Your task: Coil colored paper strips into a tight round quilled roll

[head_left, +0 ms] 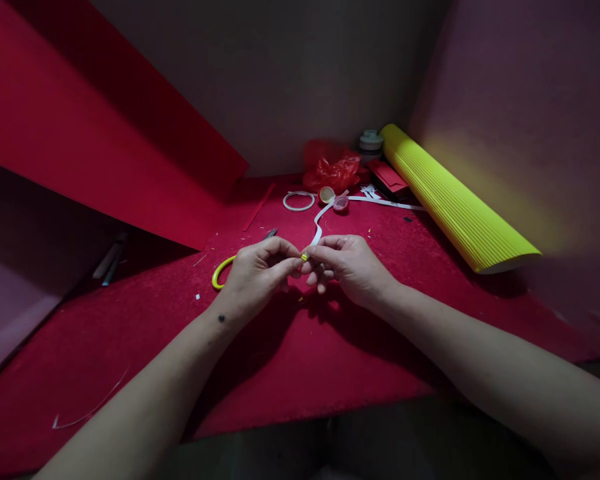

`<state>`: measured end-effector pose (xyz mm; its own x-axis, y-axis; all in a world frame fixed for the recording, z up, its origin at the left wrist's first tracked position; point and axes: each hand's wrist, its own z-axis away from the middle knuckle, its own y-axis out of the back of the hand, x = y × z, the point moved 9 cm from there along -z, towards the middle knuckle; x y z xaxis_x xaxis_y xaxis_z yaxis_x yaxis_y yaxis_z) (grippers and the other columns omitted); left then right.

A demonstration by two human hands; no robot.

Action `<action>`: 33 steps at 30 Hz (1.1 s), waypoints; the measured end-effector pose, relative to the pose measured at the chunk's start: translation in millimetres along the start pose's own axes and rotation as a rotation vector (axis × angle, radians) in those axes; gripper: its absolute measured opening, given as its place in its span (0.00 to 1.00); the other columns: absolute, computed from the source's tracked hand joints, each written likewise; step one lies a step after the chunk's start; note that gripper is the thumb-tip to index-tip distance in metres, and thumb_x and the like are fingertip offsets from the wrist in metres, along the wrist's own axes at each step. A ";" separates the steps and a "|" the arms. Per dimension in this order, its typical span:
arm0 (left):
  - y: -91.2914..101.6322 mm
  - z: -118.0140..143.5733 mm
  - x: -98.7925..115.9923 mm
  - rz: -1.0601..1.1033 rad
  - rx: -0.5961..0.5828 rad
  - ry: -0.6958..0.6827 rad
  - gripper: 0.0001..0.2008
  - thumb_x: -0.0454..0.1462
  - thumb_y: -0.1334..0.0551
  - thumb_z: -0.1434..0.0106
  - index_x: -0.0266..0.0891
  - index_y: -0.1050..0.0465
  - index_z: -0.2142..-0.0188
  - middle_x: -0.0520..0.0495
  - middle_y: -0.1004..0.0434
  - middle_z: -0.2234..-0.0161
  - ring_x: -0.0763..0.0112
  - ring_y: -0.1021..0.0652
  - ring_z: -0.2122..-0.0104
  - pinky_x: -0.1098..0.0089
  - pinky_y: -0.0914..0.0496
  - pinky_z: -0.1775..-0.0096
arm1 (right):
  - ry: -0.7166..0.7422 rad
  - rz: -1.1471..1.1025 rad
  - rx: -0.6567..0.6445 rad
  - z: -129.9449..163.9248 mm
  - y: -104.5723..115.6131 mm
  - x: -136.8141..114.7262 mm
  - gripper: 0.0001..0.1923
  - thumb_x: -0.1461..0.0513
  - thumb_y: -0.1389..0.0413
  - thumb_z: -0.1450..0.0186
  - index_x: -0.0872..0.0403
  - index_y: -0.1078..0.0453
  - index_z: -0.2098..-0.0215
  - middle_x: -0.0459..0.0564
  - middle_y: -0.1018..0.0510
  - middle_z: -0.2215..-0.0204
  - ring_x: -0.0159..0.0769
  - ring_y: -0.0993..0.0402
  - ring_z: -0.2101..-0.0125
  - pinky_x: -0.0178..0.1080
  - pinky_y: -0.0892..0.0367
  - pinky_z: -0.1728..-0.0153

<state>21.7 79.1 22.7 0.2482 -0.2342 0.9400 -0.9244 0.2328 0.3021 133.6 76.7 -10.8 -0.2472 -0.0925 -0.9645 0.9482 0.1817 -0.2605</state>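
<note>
Above the red cloth, my left hand [265, 267] and my right hand [350, 267] meet fingertip to fingertip. Between their thumbs and forefingers they pinch a small yellow piece [305, 257], perhaps folded paper; most of it is hidden by the fingers. A white strip [317, 230] runs away from behind my right fingers toward the back; whether it is touched I cannot tell. Scissors with a yellow handle [221, 272] lie by my left hand, partly covered by it, with the blade tips [271, 233] showing beyond the knuckles.
A large red sheet [105, 127] leans in from the left. On the right lies a yellow corrugated roll [455, 200]. At the back are a red plastic bag [333, 167], a white ring [299, 201], two small tape rolls [326, 195] and a lidded bottle [371, 143]. Scraps dot the red cloth [310, 373].
</note>
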 end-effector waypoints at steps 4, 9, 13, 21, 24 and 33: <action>-2.7 0.8 -2.2 0.042 -0.032 0.033 0.05 0.35 0.35 0.46 0.35 0.28 0.71 0.50 0.24 0.75 0.76 0.27 0.78 0.74 0.33 0.75 | 0.027 0.036 -0.032 0.3 -2.4 -2.6 0.08 0.61 0.43 0.43 0.58 0.31 0.77 0.49 0.23 0.78 0.26 0.29 0.84 0.28 0.34 0.86; -8.5 1.4 -3.5 0.095 -0.091 0.050 0.06 0.36 0.36 0.46 0.35 0.30 0.71 0.51 0.27 0.76 0.75 0.27 0.78 0.74 0.32 0.75 | 0.066 0.066 -0.052 0.2 -2.6 -5.0 0.09 0.60 0.42 0.43 0.58 0.31 0.77 0.46 0.25 0.80 0.26 0.30 0.83 0.28 0.35 0.86; -10.9 1.2 -7.1 0.120 -0.124 0.089 0.04 0.35 0.37 0.45 0.36 0.31 0.72 0.51 0.28 0.76 0.74 0.27 0.78 0.74 0.32 0.76 | 0.089 0.108 -0.079 1.2 -5.2 -7.0 0.10 0.59 0.41 0.43 0.58 0.31 0.77 0.46 0.26 0.81 0.25 0.31 0.83 0.28 0.35 0.85; 0.6 -0.3 -11.0 0.039 -0.021 0.140 0.04 0.33 0.36 0.50 0.34 0.30 0.77 0.49 0.26 0.68 0.78 0.28 0.80 0.73 0.32 0.75 | 0.216 0.299 -0.103 1.4 -9.6 -9.8 0.06 0.64 0.46 0.41 0.58 0.30 0.74 0.43 0.29 0.82 0.24 0.34 0.84 0.29 0.37 0.83; 6.2 -2.1 -11.5 -0.026 0.020 0.130 0.04 0.32 0.35 0.52 0.34 0.28 0.81 0.45 0.26 0.62 0.75 0.25 0.74 0.71 0.30 0.69 | 0.341 0.450 -0.093 2.7 -10.2 -13.9 0.06 0.66 0.47 0.41 0.58 0.29 0.72 0.43 0.28 0.81 0.25 0.33 0.82 0.30 0.37 0.80; 0.1 -3.3 -28.4 0.173 -0.038 0.255 0.02 0.33 0.35 0.56 0.35 0.26 0.82 0.45 0.25 0.68 0.68 0.25 0.70 0.66 0.32 0.63 | 0.573 0.719 -0.077 12.4 -18.2 -22.7 0.08 0.69 0.49 0.41 0.59 0.27 0.69 0.47 0.24 0.77 0.27 0.31 0.77 0.31 0.37 0.73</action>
<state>15.5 88.9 -3.4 0.1572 0.0549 0.9860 -0.9490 0.2848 0.1354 124.4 63.4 16.3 0.3165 0.5628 -0.7636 0.9009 0.0737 0.4276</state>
